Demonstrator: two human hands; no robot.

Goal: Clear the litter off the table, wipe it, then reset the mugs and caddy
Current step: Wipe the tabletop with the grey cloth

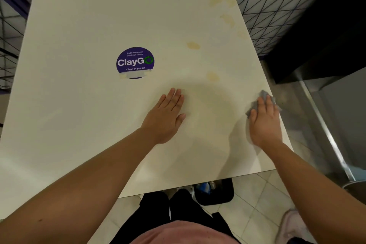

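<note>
I press my right hand (264, 119), fingers (269, 103) straight and together, flat on the grey cloth (255, 105) at the worktop's (79, 105) right edge to wipe toward the yellowish stains (213, 76), my left hand (166, 117) flat mid-worktop, fingers together, as a brace.

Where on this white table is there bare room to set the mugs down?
Bare room: the white square table's left half and far edge, left of and beyond the round purple ClayGo sticker. Crowded: near right, where the left hand lies flat and the right hand presses the grey cloth. Yellowish stains dot the right side.
</note>
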